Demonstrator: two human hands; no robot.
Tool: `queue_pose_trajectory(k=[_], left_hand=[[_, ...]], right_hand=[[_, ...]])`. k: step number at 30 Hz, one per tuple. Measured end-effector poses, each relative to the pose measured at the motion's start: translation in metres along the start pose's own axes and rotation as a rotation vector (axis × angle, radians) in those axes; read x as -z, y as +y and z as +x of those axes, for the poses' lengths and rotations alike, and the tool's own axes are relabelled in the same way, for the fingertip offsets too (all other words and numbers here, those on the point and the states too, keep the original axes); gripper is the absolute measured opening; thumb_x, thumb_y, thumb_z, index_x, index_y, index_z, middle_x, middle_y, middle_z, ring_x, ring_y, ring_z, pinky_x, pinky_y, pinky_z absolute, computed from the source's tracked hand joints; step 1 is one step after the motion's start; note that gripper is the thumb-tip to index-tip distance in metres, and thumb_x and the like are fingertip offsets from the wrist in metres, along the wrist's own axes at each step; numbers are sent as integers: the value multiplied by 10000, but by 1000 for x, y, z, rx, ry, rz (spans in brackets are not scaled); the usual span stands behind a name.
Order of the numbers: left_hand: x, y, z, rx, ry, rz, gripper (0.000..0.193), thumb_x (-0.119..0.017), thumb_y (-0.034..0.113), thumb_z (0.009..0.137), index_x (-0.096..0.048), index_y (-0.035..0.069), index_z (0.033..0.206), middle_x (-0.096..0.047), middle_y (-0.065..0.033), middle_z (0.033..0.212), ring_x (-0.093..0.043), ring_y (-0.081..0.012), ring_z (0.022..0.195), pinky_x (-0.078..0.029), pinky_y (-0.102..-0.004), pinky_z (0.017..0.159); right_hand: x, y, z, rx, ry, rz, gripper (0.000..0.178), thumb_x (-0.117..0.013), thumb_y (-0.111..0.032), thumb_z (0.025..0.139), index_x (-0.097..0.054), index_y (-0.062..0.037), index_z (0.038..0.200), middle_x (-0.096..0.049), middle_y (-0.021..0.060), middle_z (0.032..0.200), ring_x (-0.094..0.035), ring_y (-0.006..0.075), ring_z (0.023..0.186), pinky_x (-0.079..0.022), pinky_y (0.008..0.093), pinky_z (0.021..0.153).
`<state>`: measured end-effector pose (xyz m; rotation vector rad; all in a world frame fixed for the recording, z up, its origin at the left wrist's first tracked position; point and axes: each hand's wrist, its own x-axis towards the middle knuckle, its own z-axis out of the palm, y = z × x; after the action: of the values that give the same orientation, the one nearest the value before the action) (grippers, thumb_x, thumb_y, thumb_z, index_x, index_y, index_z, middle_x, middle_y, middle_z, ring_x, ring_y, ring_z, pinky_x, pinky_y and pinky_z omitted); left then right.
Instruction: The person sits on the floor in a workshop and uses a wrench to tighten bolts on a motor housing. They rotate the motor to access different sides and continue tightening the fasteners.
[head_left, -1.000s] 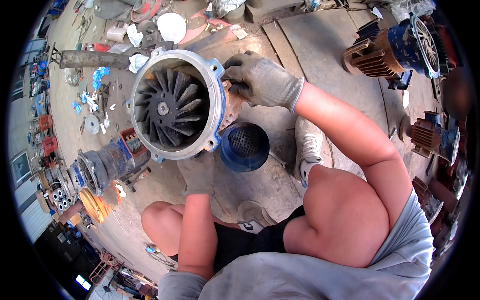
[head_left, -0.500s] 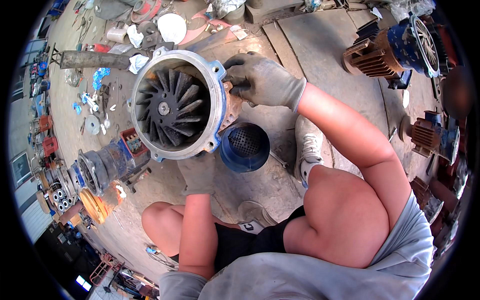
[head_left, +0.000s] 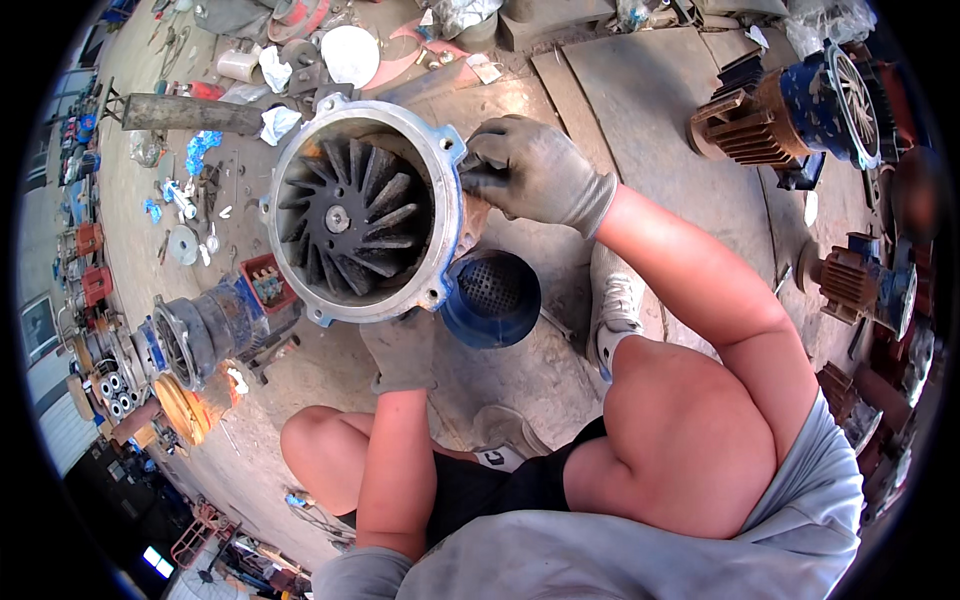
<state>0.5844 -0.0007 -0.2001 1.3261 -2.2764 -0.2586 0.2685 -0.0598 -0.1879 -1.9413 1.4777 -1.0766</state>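
Observation:
A motor housing [head_left: 345, 312] with a pale round rim and chipped blue paint stands in front of me, its open end facing up. Inside sits a black finned fan [head_left: 345, 215] with a bright centre. My left hand [head_left: 400, 352], in a grey glove, reaches beneath the near side of the rim, where its fingers are hidden. At the right side my gloved right hand [head_left: 535, 170] has its fingers curled together beside the flange; what lies between them cannot be made out. A dark blue round cover with a perforated base [head_left: 490, 340] rests on the floor just right of the housing.
Another finned motor, blue and rusty [head_left: 755, 105], stands at the far right, with a smaller one [head_left: 855, 275] nearer. To the left lie a grey motor body [head_left: 215, 325], a red tray of small parts [head_left: 266, 283] and a dark cylinder [head_left: 190, 114]. My shoe [head_left: 618, 300] is close by.
My right hand has shifted slightly right and down, its fingers more curled beside the flange. The housing appears a little further right in view. My left hand stays under the rim.

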Motion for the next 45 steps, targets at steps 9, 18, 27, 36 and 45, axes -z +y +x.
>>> queue_pose_trajectory(k=[9,18,27,36,45], left_hand=[[3,2,-1,80,-23,-95,386,-921,155,894,-798,21,1235,-812,-191,1166,-773,-418,1088,-587,-492,970],[-3,-5,-7,58,55,-56,365,-922,102,874,-800,17,1208,-818,-177,1162,-779,-384,1081,-595,-473,950],[17,18,-2,448,123,-194,632,-984,193,838,-702,-30,1358,-766,-217,1301,-749,-351,1199,-555,-447,1059],[14,10,-9,416,139,-234,494,-951,93,825,-770,-22,1270,-778,-200,1298,-754,-302,1180,-565,-423,1030],[28,16,2,143,78,-136,424,-861,-8,809,-797,-5,1227,-770,-222,1257,-777,-409,1107,-599,-438,972]], right_hand=[[10,-3,5,12,-97,1,230,-860,-206,888,-821,-107,1091,-789,101,1087,-759,348,1023,-607,459,931],[6,-1,7,74,-43,-16,222,-876,-223,925,-828,-93,1098,-790,117,1052,-762,345,957,-633,447,834],[4,-6,1,44,24,11,254,-898,-190,899,-821,-72,1111,-787,117,1080,-765,334,993,-640,436,869],[6,-7,-4,-12,14,57,396,-895,-211,925,-792,-68,1279,-757,149,1133,-779,315,980,-643,419,873],[9,-7,-15,-62,22,175,421,-903,-217,930,-792,-57,1304,-770,174,1178,-790,321,1033,-643,414,915]])
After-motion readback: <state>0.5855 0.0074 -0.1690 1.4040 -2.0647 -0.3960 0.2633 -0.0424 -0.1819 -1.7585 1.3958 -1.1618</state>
